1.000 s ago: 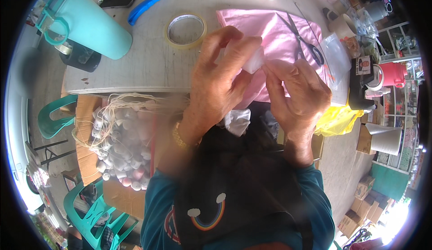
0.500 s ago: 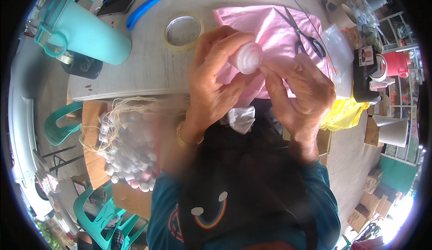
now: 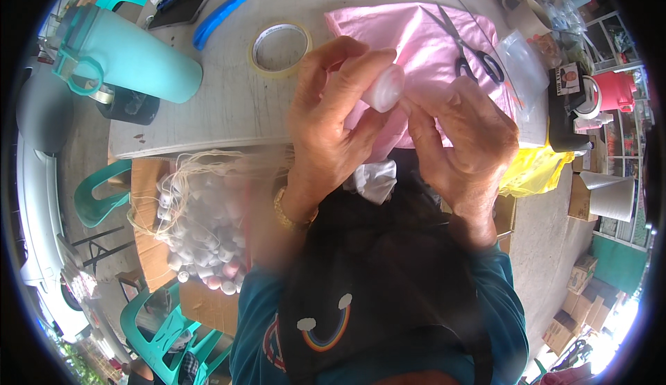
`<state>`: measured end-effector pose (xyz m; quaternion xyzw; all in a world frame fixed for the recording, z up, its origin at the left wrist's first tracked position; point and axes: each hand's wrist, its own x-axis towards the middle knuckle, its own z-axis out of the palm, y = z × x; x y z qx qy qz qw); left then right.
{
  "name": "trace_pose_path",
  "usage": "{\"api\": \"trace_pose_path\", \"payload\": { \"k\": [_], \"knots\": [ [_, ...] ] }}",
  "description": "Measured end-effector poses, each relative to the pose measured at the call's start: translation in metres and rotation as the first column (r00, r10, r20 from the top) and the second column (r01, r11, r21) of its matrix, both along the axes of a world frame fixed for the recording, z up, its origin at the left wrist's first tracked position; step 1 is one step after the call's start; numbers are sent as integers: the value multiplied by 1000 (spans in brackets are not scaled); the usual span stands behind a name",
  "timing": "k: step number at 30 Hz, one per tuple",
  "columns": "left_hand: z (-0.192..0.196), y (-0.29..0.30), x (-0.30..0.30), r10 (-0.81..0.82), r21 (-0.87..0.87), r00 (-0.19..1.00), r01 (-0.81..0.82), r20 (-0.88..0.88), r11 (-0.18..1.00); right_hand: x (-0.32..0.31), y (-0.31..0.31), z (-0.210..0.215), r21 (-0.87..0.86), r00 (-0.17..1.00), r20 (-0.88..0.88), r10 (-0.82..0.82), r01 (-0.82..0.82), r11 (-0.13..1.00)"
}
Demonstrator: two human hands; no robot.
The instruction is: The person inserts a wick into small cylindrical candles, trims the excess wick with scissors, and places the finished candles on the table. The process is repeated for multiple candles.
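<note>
A small white-and-pink cylinder (image 3: 383, 92) with a rounded, shiny end is held in my left hand (image 3: 326, 100). The fingers and thumb wrap around it, and that end faces up toward me. My right hand (image 3: 468, 135) is closed in a pinch, thumb against forefinger, right at the cylinder's edge. Whatever sits between those fingertips is too small to make out. Beneath both hands spreads a pink cloth (image 3: 416, 31) on the table. Black-handled scissors (image 3: 461, 45) lie on the cloth, partly open. A roll of clear tape (image 3: 310, 46) rests left of it.
A turquoise tumbler (image 3: 142, 59), a phone (image 3: 179, 10) and a blue-handled tool (image 3: 218, 21) are on the table's left (image 3: 229, 107). Below its edge, a cardboard box (image 3: 147, 211) holds many small white pieces (image 3: 208, 243) and strings. A yellow bag (image 3: 534, 170) hangs at right.
The cylinder has tilted slightly in my left hand, its end turning a little to the right. My right hand keeps its pinch at the edge. The whole view has shifted slightly.
</note>
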<state>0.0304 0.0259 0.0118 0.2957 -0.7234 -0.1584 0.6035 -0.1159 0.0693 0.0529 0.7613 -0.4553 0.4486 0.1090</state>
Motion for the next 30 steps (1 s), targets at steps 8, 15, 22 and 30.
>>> {"api": "trace_pose_path", "payload": {
  "k": [8, 15, 22, 30],
  "knots": [
    [-4, 1, 6, 115, -105, 983, -100, 143, 989, 0, -2, 0, 50, 997, -75, 5, -2, 999],
    [-8, 2, 11, 138, -65, 976, -128, 170, 990, 0, 2, 3, 283, 997, 43, 59, -69, 957],
    [-7, 2, 12, 137, -69, 975, -127, 177, 990, 2, 2, 4, 363, 959, 280, 49, -153, 919],
    [-6, 3, 9, 70, 34, 989, -75, 132, 997, 0, 3, -2, 455, 930, 367, 12, -191, 870]
  ]
}}
